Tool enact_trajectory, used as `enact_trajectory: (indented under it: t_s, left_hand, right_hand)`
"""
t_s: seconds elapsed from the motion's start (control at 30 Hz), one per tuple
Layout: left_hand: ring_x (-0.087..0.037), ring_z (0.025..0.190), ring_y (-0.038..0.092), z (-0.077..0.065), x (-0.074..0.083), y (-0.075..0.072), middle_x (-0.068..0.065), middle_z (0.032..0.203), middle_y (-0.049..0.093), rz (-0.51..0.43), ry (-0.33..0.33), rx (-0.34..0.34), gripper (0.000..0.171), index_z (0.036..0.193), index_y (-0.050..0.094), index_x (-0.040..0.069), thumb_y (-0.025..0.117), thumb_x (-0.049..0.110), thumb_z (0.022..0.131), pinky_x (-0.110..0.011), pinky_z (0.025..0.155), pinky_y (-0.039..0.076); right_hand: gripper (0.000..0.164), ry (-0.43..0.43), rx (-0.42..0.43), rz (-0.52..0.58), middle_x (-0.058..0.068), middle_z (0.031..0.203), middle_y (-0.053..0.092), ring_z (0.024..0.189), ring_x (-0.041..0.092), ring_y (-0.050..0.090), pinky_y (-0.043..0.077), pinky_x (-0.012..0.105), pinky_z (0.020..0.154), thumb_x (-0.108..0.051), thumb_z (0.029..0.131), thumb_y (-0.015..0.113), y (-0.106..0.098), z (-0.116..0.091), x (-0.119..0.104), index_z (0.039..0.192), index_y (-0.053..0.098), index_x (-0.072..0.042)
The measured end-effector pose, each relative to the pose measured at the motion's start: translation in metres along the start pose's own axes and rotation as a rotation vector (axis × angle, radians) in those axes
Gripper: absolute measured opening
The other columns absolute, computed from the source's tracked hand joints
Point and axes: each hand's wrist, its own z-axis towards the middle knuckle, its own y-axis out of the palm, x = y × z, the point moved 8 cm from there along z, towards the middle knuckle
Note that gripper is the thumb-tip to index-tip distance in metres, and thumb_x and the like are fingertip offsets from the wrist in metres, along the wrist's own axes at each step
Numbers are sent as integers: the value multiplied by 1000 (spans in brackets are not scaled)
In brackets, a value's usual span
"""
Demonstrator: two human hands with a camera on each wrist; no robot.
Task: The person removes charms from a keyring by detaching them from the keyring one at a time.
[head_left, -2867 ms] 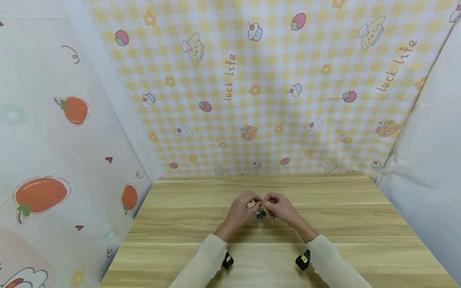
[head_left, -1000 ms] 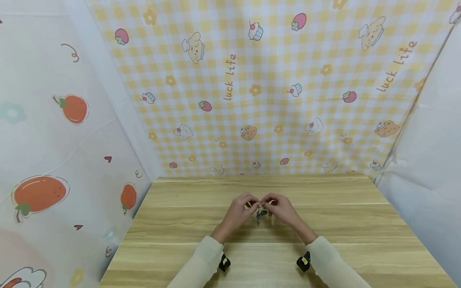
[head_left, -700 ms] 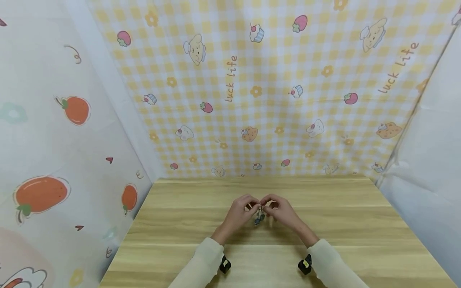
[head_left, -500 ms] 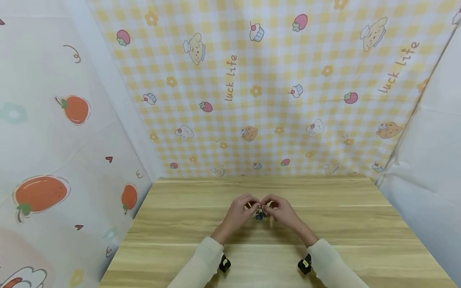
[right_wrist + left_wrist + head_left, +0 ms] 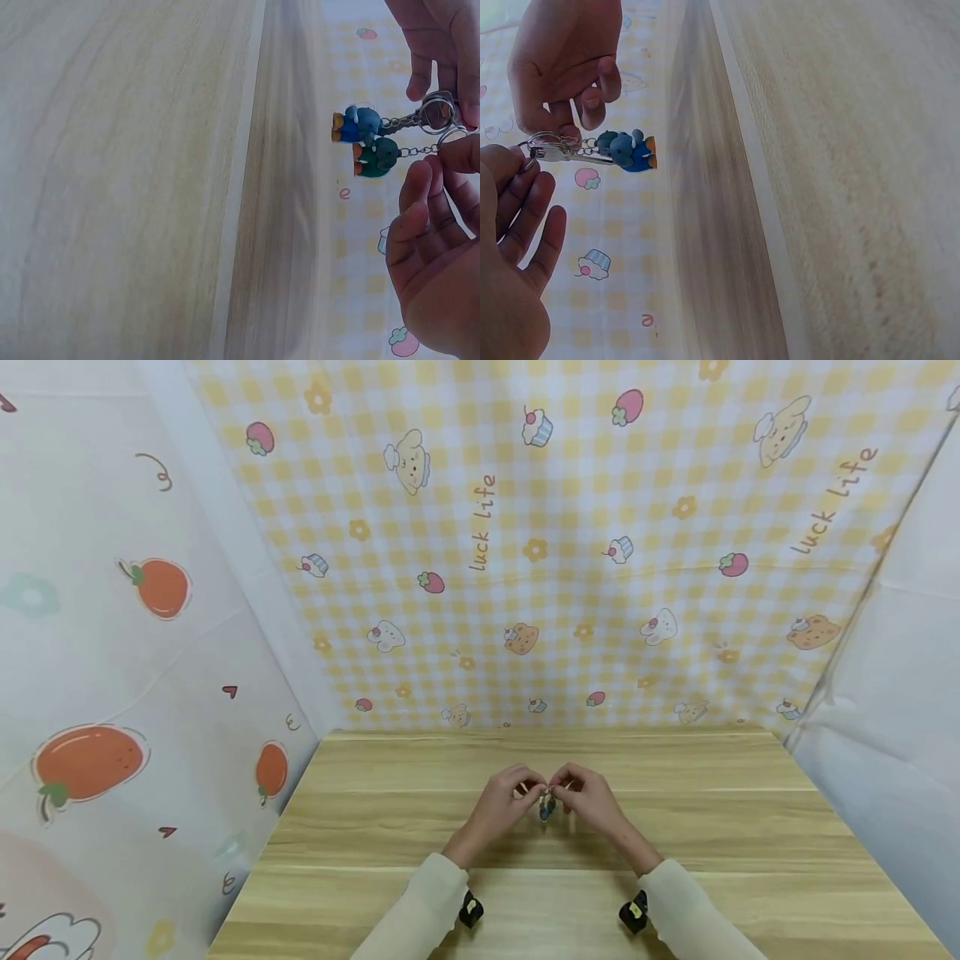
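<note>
Above the table, my left hand (image 5: pixel 501 802) and right hand (image 5: pixel 588 797) meet at the fingertips around a keychain. In the left wrist view, the thumb and fingers of my left hand pinch a metal ring beside a silver key (image 5: pixel 553 154). My right hand pinches another ring with a short chain, seen in the right wrist view. From the chains hang a blue elephant-like figurine (image 5: pixel 358 124) and a green figurine (image 5: pixel 375 157), side by side. Fingertips partly hide the rings.
The wood-grain table (image 5: pixel 540 902) lies below both hands. A yellow checked cloth (image 5: pixel 480 610) hangs behind it, with a white printed cloth (image 5: pixel 187 693) at the left and a plain white one (image 5: pixel 885 693) at the right. Black wrist cameras (image 5: pixel 633 912) sit by the sleeves.
The hanging figurines have swung and turned beneath the fingers, spreading and bunching up again. Both hands stay together in nearly the same place, with only small finger shifts.
</note>
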Motion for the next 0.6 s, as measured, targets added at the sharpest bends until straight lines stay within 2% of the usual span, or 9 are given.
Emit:
enact_trajectory:
  t_s: [0.2,0.4,0.5,0.6]
  left_hand:
    - [-16,89,71,1,1,-2,-6,99,76,14,-9,15,8,106,77,7,71,10,103,-30,79,63]
    - [-17,89,71,0,1,-3,-6,100,76,20,-10,21,7,106,78,7,72,9,102,-28,79,62]
    - [-17,88,71,0,0,-4,-6,99,76,18,-11,31,7,106,78,7,73,8,101,-28,78,63]
    - [-17,88,71,0,0,-4,-6,99,76,18,-7,37,7,105,78,7,72,8,102,-29,78,63]
  right_hand:
    - [8,-35,-39,10,14,99,71,65,21,64,51,28,56,-9,103,68,1,-1,-2,108,71,-5]
    - [16,-123,-107,26,17,115,70,76,33,71,55,31,55,-8,105,66,4,-4,-7,120,71,-10]
    - [14,-160,-122,24,20,110,71,76,38,70,52,27,52,-9,105,66,4,-5,-10,118,71,-10]
    - [11,-169,-120,18,21,103,72,73,36,68,51,26,52,-12,106,67,4,-6,-10,115,72,-9]
